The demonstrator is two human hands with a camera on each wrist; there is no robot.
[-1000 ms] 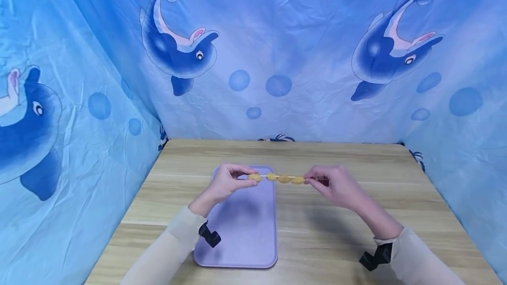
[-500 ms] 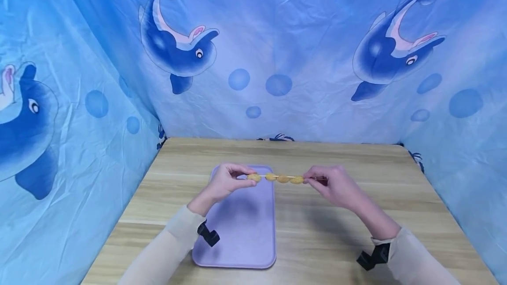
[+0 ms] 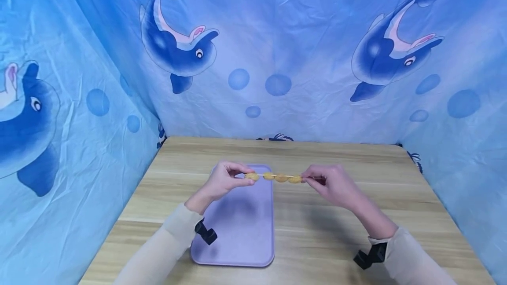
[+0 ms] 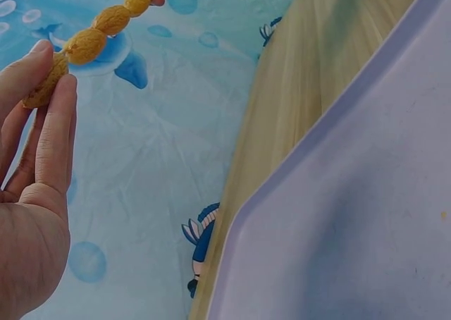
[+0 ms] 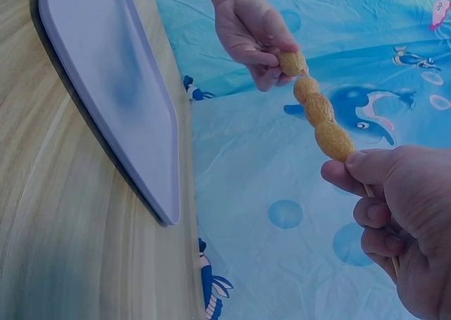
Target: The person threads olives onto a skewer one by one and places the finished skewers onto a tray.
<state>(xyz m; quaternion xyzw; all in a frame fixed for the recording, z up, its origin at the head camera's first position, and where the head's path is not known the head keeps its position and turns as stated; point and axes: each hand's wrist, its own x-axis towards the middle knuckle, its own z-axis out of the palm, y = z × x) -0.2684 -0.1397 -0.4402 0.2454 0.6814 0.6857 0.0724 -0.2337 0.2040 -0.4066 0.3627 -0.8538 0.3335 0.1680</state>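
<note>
In the head view, my left hand (image 3: 222, 182) pinches a yellow, wrinkled oval ball (image 3: 251, 177) between thumb and fingers. My right hand (image 3: 332, 184) grips a thin wooden skewer (image 5: 368, 191), its thumb and index finger right against the nearest of three similar balls (image 5: 334, 142) threaded on it. Those three touch in a row. A short stretch of bare stick separates them from the ball at the left hand, which sits at the skewer's far end; how deeply it is pierced is hidden. The skewer lies roughly level, above the table.
A pale purple tray (image 3: 237, 236) lies on the wooden table (image 3: 317, 241), beneath the left hand. Blue curtains (image 3: 253, 47) with dolphin prints surround the table at the back and sides. Each wrist carries a black camera mount (image 3: 206, 232).
</note>
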